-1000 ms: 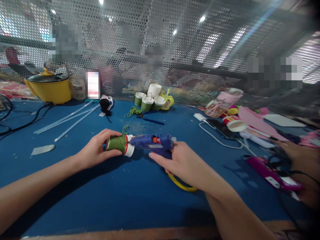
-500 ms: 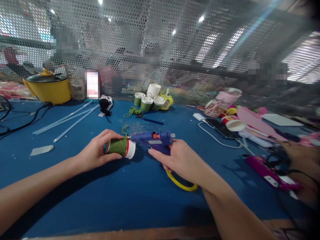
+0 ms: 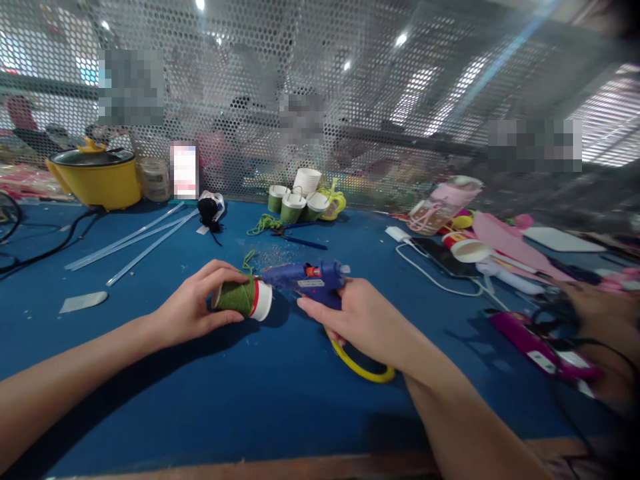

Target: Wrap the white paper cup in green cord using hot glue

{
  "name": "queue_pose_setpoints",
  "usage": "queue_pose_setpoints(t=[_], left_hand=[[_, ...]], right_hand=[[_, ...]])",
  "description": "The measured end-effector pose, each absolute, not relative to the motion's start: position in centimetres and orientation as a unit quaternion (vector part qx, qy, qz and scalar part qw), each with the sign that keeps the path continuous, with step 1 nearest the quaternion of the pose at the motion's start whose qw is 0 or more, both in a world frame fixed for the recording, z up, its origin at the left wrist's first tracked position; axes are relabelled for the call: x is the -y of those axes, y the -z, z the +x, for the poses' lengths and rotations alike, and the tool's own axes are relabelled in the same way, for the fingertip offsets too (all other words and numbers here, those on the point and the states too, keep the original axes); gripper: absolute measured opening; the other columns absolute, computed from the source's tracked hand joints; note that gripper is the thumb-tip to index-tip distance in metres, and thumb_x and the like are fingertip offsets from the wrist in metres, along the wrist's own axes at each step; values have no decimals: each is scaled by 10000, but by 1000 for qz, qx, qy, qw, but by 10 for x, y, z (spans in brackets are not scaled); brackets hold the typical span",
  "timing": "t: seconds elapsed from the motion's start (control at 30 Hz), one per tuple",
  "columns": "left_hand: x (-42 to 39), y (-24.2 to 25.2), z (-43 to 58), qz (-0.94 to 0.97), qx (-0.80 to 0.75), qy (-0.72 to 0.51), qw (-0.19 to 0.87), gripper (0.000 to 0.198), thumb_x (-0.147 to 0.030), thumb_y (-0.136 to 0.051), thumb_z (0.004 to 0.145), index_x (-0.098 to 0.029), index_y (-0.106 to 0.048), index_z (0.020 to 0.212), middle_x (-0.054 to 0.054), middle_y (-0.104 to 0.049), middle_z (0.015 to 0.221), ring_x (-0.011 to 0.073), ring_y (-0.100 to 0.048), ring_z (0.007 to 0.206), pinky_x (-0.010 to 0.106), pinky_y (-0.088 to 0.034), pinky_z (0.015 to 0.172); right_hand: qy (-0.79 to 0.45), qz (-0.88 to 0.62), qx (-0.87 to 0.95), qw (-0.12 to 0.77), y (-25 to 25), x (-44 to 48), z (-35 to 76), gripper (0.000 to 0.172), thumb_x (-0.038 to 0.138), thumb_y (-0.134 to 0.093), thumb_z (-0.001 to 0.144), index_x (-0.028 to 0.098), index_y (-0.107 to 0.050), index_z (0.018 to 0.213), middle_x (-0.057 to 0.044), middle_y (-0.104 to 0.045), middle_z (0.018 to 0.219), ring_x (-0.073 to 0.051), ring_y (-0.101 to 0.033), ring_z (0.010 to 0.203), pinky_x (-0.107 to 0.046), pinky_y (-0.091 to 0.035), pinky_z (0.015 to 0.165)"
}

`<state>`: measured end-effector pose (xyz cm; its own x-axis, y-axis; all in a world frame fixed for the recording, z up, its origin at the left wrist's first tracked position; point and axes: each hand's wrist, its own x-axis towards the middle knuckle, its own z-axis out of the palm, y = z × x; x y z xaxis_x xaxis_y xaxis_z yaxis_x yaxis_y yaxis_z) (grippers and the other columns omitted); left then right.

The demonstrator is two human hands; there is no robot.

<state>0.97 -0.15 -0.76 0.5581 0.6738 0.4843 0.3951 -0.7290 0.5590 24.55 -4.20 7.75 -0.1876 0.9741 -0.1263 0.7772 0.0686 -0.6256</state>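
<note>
A small paper cup wound with green yarn (image 3: pixel 235 298) lies tipped on its side, its white and red end toward the right. My left hand (image 3: pixel 197 303) is closed around it, thumb below and fingers above. A loose green yarn tail (image 3: pixel 249 259) sticks up behind the cup. In my right hand (image 3: pixel 357 310) is a blue glue gun (image 3: pixel 305 275), gripped by its handle, with a clear stick showing at its back. The gun's nozzle is at the top of the cup near the red band; my fingertips partly hide that spot. A yellow cable (image 3: pixel 363 370) curves below my right hand.
Green-wrapped cups (image 3: pixel 293 208) stand at the back beside pliers (image 3: pixel 300 241). Clear glue sticks (image 3: pixel 150 240) and a yellow pot (image 3: pixel 95 177) are on the left. To the right lie a phone (image 3: pixel 445 257), a purple power strip (image 3: pixel 533 340) and another person's hand (image 3: pixel 595 303).
The cup has turned very slightly in my left hand, its white end dipping a little. The glue gun stays in nearly the same place.
</note>
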Motion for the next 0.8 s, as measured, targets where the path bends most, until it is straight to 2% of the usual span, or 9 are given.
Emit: queue_pose_setpoints(t=[0.37, 0.8], left_hand=[[4, 6, 9, 869, -303, -344, 185, 357, -256, -630, 785, -196, -497, 1111, 100, -506, 1101, 230, -519, 1025, 362, -461, 870], [2, 8, 9, 873, -297, -344, 179, 373, -240, -639, 784, -181, -486, 1119, 101, -496, 1101, 224, -507, 1036, 371, -453, 882]], right_hand=[[-317, -618, 704, 148, -79, 43, 246, 445, 389, -516, 798, 201, -415, 407, 2, -502, 369, -93, -467, 370, -195, -431, 420], [-317, -618, 705, 143, -77, 42, 248, 437, 409, -513, 791, 199, -417, 420, 2, -504, 378, -98, -486, 384, -199, -437, 440]])
